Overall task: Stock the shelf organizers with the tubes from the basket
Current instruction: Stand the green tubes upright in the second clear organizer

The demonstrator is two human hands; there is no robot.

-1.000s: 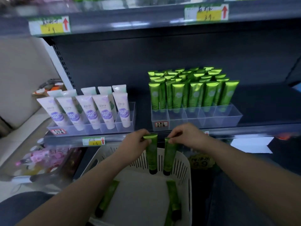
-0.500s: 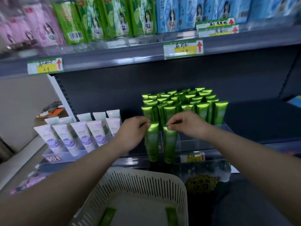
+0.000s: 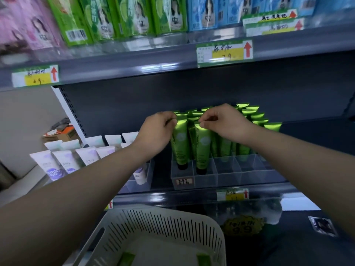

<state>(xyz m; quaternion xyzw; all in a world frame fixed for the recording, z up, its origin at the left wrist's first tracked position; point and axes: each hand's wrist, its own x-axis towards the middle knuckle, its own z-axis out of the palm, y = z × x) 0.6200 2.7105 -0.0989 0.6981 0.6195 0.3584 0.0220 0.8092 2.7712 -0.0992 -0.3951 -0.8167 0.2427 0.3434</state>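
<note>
Head view: glossy green tube point(image 3: 180, 143), black cap point(image 3: 182, 166) down, pinched by left hand point(image 3: 155, 131).

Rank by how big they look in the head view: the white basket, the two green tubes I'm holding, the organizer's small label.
Largest: white basket, though nearest the camera.
Then left tube and right tube, alike, unranked.
Smallest: small label.
</note>
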